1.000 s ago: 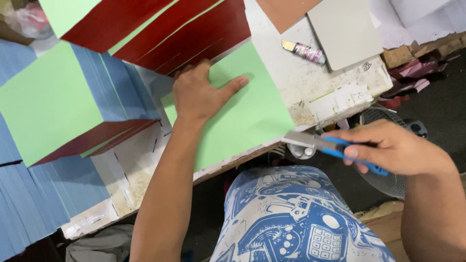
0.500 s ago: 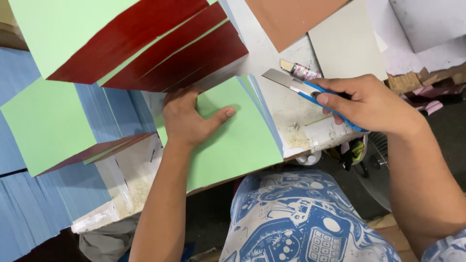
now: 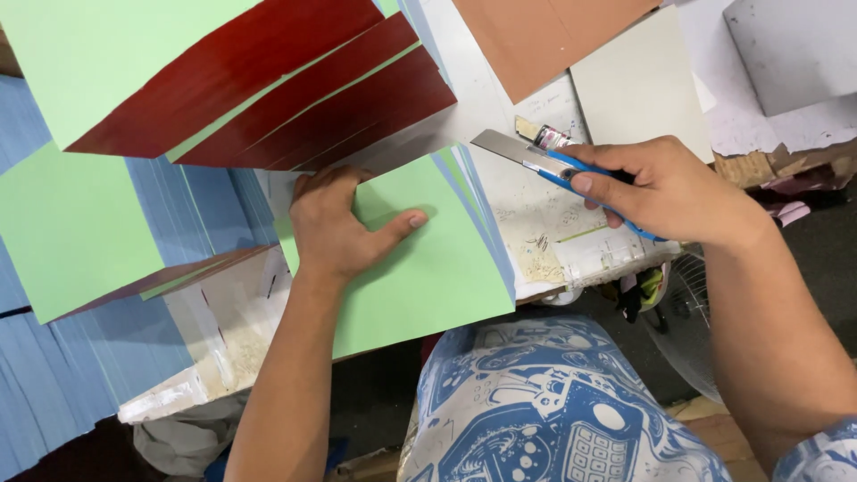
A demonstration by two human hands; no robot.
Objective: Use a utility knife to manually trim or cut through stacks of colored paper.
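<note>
- Head view, looking down: the left hand lies flat with fingers spread, pressing on a stack of light green card sheets at the centre of the frame.
- The right hand, at the centre right, is closed around a blue-handled utility knife with a bare metal blade; the blade points toward the upper left.
- The blade tip hangs just beside the stack's upper right edge, apart from it; the knife's long axis runs slantwise, roughly along that edge. The right hand is nearer this edge, the left sits on the stack's upper left part.
- The stack overhangs the near edge of the white, scribbled-on bench.
- Dark red glossy boards with green faces fan across the upper left, blue sheets fill the lower left.
- A brown card and a grey-white card lie in the upper right; no label can be made out.
</note>
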